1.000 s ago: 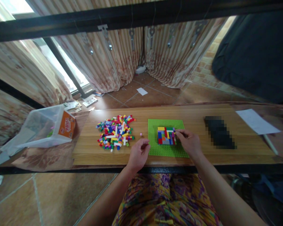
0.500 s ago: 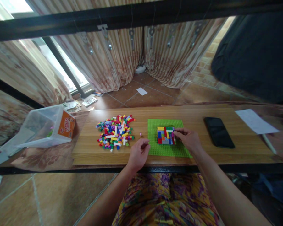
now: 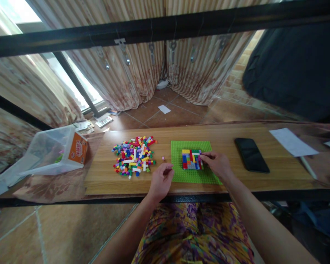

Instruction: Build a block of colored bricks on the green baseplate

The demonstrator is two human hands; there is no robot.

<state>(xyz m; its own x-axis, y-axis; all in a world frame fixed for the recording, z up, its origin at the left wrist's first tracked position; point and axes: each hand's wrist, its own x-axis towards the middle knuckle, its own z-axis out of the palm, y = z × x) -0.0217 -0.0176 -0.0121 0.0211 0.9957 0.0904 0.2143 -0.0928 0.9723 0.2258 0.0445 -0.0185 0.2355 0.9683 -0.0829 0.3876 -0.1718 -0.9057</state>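
A layered block of colourful toy bricks (image 3: 190,161) stands on a green studded baseplate (image 3: 176,172). At the block's right edge, the thumb and forefinger of my right hand (image 3: 218,165) pinch a small purple brick, which seems to touch the block. My left hand (image 3: 161,179) rests by the baseplate's left edge with its fingers curled in; whatever may be inside them is hidden. Just beyond it, a tiny pink brick (image 3: 163,158) lies alone on the wooden board. Further left spreads a pile of loose mixed bricks (image 3: 134,156).
To the right lie a black phone (image 3: 252,154) and a white sheet of paper (image 3: 293,141). At far left a clear plastic box (image 3: 48,146) with an orange label lies on its side. A black bar (image 3: 165,27) crosses above the wooden board (image 3: 104,176).
The view has tilted slightly, so everything sits a little differently in the picture. Both hands keep nearly the same places relative to the baseplate and the block.
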